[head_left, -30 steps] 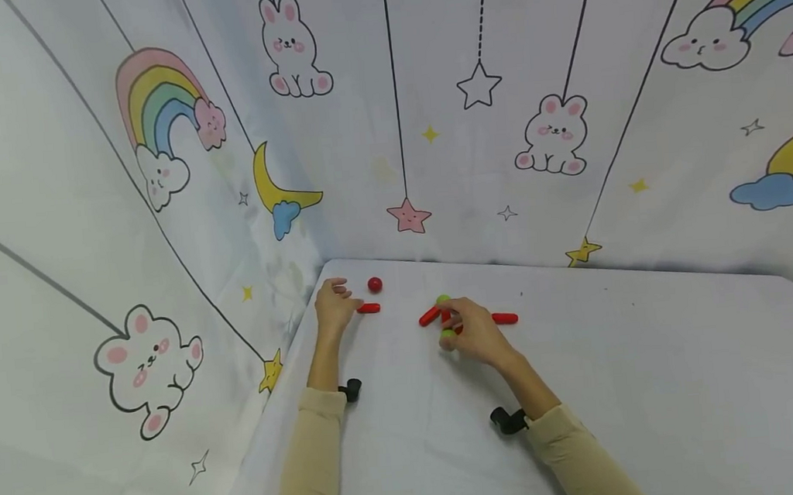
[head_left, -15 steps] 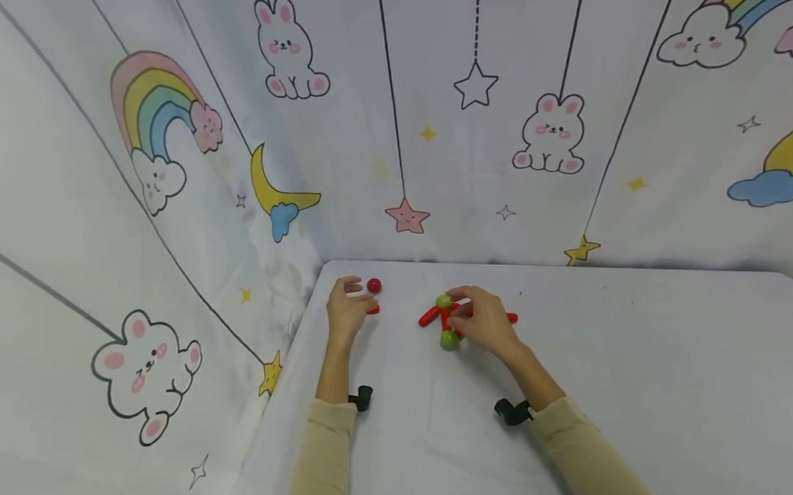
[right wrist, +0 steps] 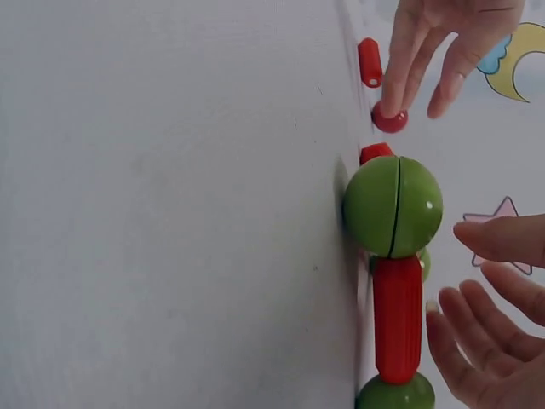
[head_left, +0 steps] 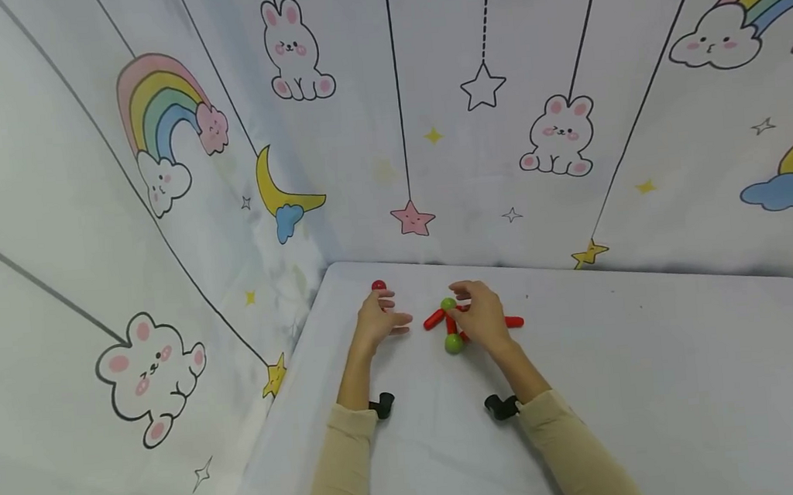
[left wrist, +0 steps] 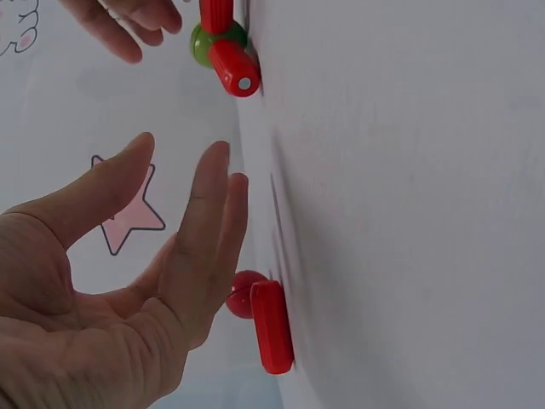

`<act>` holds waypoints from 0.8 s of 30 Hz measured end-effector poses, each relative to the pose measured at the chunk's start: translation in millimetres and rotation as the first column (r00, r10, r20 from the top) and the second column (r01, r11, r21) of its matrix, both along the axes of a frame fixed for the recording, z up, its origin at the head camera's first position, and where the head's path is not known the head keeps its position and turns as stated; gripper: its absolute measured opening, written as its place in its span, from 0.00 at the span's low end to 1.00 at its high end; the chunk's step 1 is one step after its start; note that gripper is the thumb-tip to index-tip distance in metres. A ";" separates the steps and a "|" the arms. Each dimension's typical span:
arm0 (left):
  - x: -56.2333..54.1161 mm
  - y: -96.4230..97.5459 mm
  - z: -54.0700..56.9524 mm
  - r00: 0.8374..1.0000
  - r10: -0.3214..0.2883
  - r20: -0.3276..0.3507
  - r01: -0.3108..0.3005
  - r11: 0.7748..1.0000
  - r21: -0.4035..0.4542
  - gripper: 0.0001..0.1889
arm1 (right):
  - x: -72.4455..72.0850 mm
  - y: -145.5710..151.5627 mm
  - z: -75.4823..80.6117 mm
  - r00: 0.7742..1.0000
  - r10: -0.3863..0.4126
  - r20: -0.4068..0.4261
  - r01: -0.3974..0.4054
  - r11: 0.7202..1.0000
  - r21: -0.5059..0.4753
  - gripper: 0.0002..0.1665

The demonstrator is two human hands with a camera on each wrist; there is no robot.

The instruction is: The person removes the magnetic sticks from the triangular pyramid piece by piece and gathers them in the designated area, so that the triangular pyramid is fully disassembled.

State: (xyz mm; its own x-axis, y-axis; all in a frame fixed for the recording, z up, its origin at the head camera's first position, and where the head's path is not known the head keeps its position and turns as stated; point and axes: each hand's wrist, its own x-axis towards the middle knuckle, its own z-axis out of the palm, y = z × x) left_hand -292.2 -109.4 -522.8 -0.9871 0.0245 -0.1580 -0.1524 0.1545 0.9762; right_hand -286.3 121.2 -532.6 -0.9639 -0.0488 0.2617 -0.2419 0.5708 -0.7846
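Note:
My left hand (head_left: pixel 379 320), fingers spread and holding nothing, hovers over the table's left part. Below it in the left wrist view lie a red ball (left wrist: pixel 245 294) and a short red rod (left wrist: pixel 272 327); the head view hides this rod behind the hand. My right hand (head_left: pixel 482 317) is held with thumb and fingers apart beside a joined group of red rods and green balls. In the right wrist view a grooved green ball (right wrist: pixel 393 207) meets a red rod (right wrist: pixel 398 319), whose other end meets another green ball (right wrist: pixel 396 394). The fingertips come close to that rod.
A red rod (head_left: pixel 435 319) slants out left of the group, and another red rod (head_left: pixel 514 321) shows at its right, partly behind the right hand. The white table (head_left: pixel 659 382) ends at a printed cloth backdrop (head_left: pixel 361 149) behind and to the left.
My left hand has moved right, away from the short red rod at its thumb. My right hand has drawn back from the near green ball toward the far one, uncovering the near ball.

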 end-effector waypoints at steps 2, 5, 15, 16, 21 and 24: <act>0.2 4.9 -0.7 1.000 -0.016 0.022 0.016 1.000 -0.010 0.37 | -1.1 -1.3 -0.4 1.000 0.000 0.015 0.000 1.000 -0.007 0.27; 1.0 10.9 -1.5 0.998 -0.041 0.052 0.043 0.998 -0.042 0.37 | -2.5 -3.1 -0.6 0.999 -0.001 0.034 0.002 1.000 -0.008 0.28; 5.6 25.3 -9.7 0.994 -0.087 0.061 0.094 0.986 -0.136 0.37 | -4.5 -4.6 -5.4 0.994 0.006 0.113 -0.012 0.999 0.047 0.31; 5.9 26.8 -9.8 0.995 -0.087 0.054 0.094 0.983 -0.159 0.37 | -4.5 -4.5 -5.2 0.993 0.004 0.115 -0.009 0.999 0.046 0.32; 6.4 33.8 -8.2 0.996 -0.082 0.037 0.089 0.963 -0.255 0.36 | -4.7 -4.4 -6.0 0.992 -0.015 0.122 0.007 0.998 0.068 0.32; 6.4 36.2 -7.1 0.996 -0.082 0.031 0.087 0.962 -0.257 0.35 | -4.2 -4.4 -6.9 0.991 -0.023 0.129 0.013 0.997 0.080 0.32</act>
